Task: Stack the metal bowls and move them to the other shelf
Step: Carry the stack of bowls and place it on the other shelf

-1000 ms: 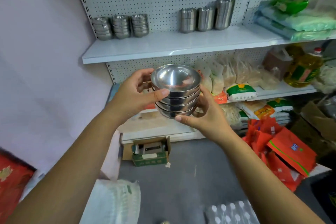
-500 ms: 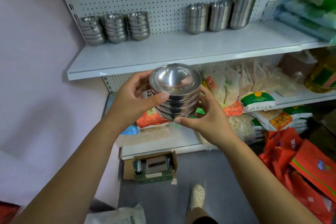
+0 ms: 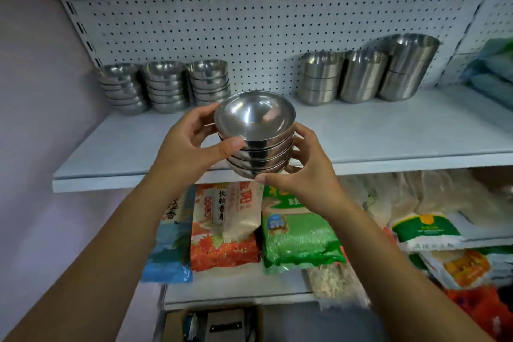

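I hold a stack of several metal bowls between both hands, just above the front edge of the white upper shelf. My left hand grips the stack's left side with the thumb across the front. My right hand cups its right side and underside. Three more bowl stacks stand at the back left of that shelf, against the pegboard.
Three stacks of taller steel cups stand at the shelf's back right. Green packets lie at the far right. Bags of rice and grain fill the lower shelf. A cardboard box sits on the floor. A wall closes the left side.
The view has closed in on the shelves and risen. The bowl stack in my hands has gone up from below the upper shelf to level with its front edge.
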Motion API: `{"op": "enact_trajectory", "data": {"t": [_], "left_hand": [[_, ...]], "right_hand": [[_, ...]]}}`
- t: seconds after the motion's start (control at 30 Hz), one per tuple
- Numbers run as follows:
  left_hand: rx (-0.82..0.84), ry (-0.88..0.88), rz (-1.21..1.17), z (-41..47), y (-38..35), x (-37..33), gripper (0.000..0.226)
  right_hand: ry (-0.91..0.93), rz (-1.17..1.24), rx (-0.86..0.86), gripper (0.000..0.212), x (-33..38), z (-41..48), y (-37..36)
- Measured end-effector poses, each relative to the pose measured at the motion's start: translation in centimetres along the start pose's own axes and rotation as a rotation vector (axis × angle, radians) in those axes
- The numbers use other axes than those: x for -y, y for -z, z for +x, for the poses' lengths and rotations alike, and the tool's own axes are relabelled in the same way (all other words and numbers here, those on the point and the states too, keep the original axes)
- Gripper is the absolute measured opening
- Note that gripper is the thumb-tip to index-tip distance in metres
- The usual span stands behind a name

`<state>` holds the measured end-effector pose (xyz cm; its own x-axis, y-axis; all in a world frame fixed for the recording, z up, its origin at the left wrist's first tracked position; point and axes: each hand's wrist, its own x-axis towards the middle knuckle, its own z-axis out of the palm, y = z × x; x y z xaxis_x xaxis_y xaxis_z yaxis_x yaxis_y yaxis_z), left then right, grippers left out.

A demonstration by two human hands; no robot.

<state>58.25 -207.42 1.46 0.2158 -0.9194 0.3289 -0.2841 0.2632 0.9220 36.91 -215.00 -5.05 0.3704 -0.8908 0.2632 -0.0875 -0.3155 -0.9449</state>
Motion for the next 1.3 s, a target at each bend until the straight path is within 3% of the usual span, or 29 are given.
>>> {"op": "enact_trajectory", "data": {"t": [0.23, 0.4, 0.83, 1.13, 1.3], "left_hand": [[-0.039, 0.046, -0.063, 9.1, -2.0, 4.9, 0.068], [-0.042, 0.082, -0.026, 12.5, -2.0, 8.1, 0.087], [-0.056, 0.136, 0.016, 15.0, -2.6, 11.3, 0.081], [-0.037, 0.152, -0.009, 15.0, -3.3, 11.6, 0.057], [-0.283, 0.222, 0.252, 13.5, -3.5, 13.6, 0.043]], "right_hand": [[-0.013, -0.022, 0.084, 0.108, -3.8, 10.3, 1.6], [-0.047, -0.078, 0.13, 0.109, -6.5, 14.0, 1.6], [-0.103, -0.063, 0.191, 0.108, -9.3, 17.2, 1.4], [-0.065, -0.101, 0.202, 0.114, -9.8, 17.6, 1.4], [-0.049, -0.139, 0.183, 0.114, -9.9, 19.2, 1.2]]}}
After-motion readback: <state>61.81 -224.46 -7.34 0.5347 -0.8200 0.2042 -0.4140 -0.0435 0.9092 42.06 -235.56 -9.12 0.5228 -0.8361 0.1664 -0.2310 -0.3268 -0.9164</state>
